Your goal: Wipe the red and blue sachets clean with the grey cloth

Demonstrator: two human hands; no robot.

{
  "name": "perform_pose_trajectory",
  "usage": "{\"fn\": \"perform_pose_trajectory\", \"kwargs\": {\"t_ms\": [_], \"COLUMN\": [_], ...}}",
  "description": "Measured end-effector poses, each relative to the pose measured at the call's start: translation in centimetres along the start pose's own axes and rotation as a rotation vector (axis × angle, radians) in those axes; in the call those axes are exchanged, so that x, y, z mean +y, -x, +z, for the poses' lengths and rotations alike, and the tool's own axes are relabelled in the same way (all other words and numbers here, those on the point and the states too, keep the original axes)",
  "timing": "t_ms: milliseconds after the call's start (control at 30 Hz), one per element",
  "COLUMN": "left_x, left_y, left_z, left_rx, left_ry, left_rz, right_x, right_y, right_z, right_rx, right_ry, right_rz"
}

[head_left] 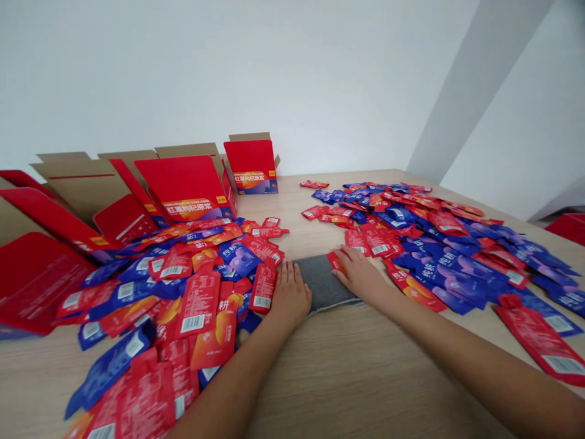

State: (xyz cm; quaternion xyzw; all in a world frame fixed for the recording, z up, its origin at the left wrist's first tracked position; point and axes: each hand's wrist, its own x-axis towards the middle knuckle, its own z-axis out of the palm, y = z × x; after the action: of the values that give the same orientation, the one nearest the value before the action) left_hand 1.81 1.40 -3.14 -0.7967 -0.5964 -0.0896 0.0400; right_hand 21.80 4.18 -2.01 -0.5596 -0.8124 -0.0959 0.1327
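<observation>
A grey cloth pad (320, 286) lies on the table between my two hands. My left hand (290, 296) rests beside its left edge, palm down with fingers extended, next to a red pouch (264, 288) at the edge of the left pile. Over the right part of the pad is my right hand (359, 272), its fingers spread and reaching onto a small red pouch (336, 261) that they partly cover. More red pouches (381, 241) lie just beyond that hand.
Piles of red and blue pouches cover the table (320, 378) on the left and right. Open red boxes (183, 189) stand behind the left pile, with one more box (252, 167) farther back near the wall.
</observation>
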Motion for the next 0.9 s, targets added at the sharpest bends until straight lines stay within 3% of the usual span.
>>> {"fn": "perform_pose_trajectory", "kwargs": {"t_ms": [67,167,433,533,667,767,900], "left_x": [0.0,0.1,0.1,0.0,-0.1,-0.2,-0.3], "left_y": [0.0,0.0,0.1,0.1,0.0,0.0,0.2], "left_z": [-0.2,-0.4,-0.4,-0.1,0.1,0.2,0.2], "left_rx": [-0.006,-0.009,0.000,0.006,-0.005,-0.004,-0.011], "left_ry": [0.007,0.011,-0.006,-0.017,-0.011,-0.006,-0.004], "left_rz": [-0.001,0.001,0.021,0.026,0.026,0.034,0.033], "right_x": [-0.3,-0.8,-4.4,-5.2,-5.5,-5.4,-3.8], "right_y": [0.3,0.5,-1.6,-2.4,-2.5,-2.0,-1.5], "right_z": [-0.9,-2.3,-5.2,-3.9,-0.2,1.7,2.2], "right_rx": [0.015,-0.002,0.130,0.009,-0.144,-0.134,-0.085], "right_ry": [0.013,0.014,-0.183,-0.138,-0.109,-0.135,-0.113], "right_rz": [0.100,0.128,-0.081,-0.158,-0.174,-0.142,-0.095]}}
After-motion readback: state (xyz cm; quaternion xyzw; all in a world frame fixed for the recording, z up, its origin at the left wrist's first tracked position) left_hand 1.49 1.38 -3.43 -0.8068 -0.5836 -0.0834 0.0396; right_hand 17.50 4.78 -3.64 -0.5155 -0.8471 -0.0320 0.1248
